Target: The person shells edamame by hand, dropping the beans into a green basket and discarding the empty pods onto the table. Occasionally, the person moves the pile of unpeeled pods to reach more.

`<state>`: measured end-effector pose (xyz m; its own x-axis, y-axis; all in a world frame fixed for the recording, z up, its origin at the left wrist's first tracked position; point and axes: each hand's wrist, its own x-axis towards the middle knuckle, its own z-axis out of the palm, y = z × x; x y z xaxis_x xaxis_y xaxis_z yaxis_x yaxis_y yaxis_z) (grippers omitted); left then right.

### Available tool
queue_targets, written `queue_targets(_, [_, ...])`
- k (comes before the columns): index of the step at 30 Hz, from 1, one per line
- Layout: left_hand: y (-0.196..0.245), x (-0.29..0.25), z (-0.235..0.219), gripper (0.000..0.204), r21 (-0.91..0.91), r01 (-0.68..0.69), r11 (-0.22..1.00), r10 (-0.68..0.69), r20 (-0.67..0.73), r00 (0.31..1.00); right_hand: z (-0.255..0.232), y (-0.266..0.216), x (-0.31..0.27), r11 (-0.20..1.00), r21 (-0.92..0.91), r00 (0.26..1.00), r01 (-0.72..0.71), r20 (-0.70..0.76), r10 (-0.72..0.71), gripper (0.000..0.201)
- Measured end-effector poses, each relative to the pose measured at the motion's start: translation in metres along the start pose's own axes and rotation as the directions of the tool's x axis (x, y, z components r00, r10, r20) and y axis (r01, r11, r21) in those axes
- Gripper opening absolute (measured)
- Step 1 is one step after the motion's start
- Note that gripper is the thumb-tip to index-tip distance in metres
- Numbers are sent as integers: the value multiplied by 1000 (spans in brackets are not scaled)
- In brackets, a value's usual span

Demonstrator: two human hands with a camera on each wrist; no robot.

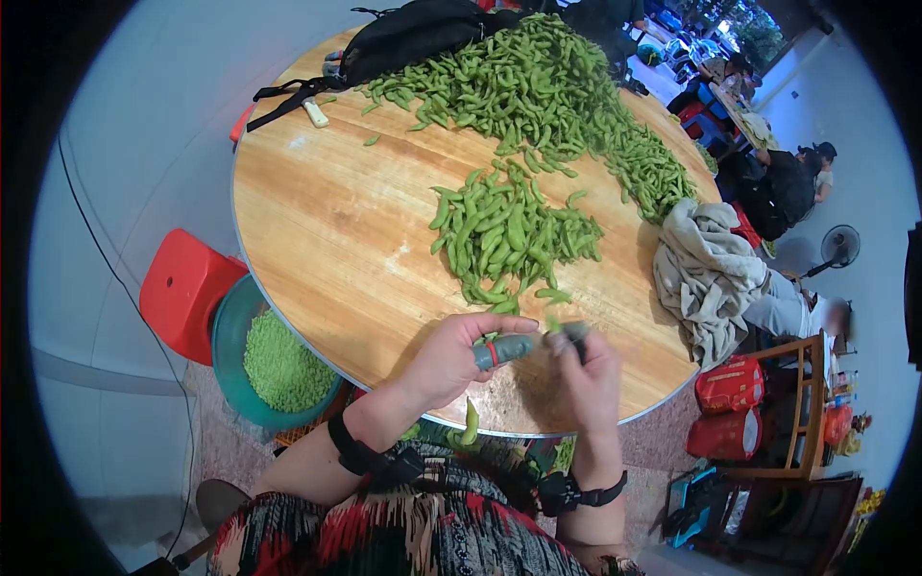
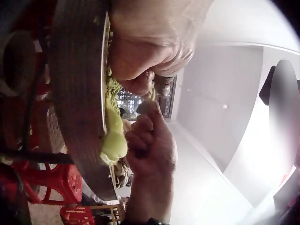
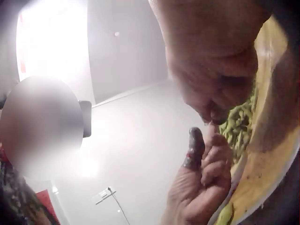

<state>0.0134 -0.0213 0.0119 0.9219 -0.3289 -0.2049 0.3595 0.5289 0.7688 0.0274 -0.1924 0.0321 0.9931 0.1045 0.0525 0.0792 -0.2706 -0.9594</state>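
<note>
My left hand (image 1: 451,357) is over the near table edge, its thumb in a grey-green cover with a red band and its fingers curled. My right hand (image 1: 591,374), with a dark cover on its thumb, faces it closely. Between the two sets of fingertips is a small, blurred green soybean pod (image 2: 152,93), pinched by both hands. Beyond them lies a small heap of soybean pods (image 1: 509,230) on the round wooden table (image 1: 327,230). Another soybean pod (image 2: 114,136) is at the near rim, below my left hand.
A large pile of pods (image 1: 528,86) covers the far side beside a black bag (image 1: 413,43) and a white-handled knife (image 1: 315,112). A grey cloth (image 1: 711,274) hangs at the right rim. Lower left are a green basin (image 1: 226,355) of shelled beans and a red stool (image 1: 187,293).
</note>
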Motion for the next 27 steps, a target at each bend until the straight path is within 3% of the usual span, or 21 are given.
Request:
queue_targets(3, [-1, 2, -1, 12, -20, -36, 999, 36, -25, 999, 12, -11, -12, 969, -238, 994, 69, 103, -45, 10])
queue_targets(6, [-6, 3, -7, 7, -47, -55, 997, 55, -1, 998, 16, -13, -16, 970, -224, 988, 90, 139, -60, 9])
queue_targets(7, [-6, 2, -9, 4, -60, -73, 996, 74, 3, 997, 18, -4, -17, 997, -78, 983, 13, 182, 1, 14])
queue_targets(8, [-6, 1, -8, 4, -59, -81, 995, 82, 5, 997, 17, -6, -19, 997, -80, 983, 22, 183, -7, 14])
queue_targets(10, [-5, 1, -6, 5, -66, -150, 986, 148, -33, 988, 12, -17, -20, 934, 170, 890, -314, 396, 227, 23])
queue_targets(11, [-4, 0, -6, 5, -63, -159, 985, 157, -35, 987, 12, -17, -20, 904, 226, 857, -362, 463, 227, 29])
queue_targets(13, [-2, -1, -6, 6, 135, -182, 974, 193, -66, 979, 15, -17, -21, 870, 297, 844, -394, 491, 214, 29])
queue_targets(16, [-5, 2, -5, 8, 99, -207, 973, 214, -63, 975, 16, -19, -20, 814, 372, 820, -446, 534, 206, 28])
queue_targets(18, [-5, 4, -5, 7, 193, -256, 947, 275, -76, 959, 18, -19, -21, 762, 427, 844, -487, 455, 285, 26])
queue_targets(21, [-13, 9, -7, 6, 357, -329, 874, 368, -47, 928, 18, -15, -21, 725, 483, 853, -491, 436, 287, 17])
queue_targets(23, [-11, 7, -7, 6, 317, -336, 887, 356, -6, 934, 17, -15, -22, 705, 511, 857, -492, 427, 289, 15])
queue_targets(25, [-1, 3, -3, 6, 273, -341, 899, 345, 37, 938, 13, -16, -23, 560, 572, 796, -600, 500, 341, 16])
queue_targets(27, [11, -4, 0, 6, 67, -101, 993, 90, 150, 985, 11, -13, -24, 501, 610, 784, -613, 549, 291, 16])
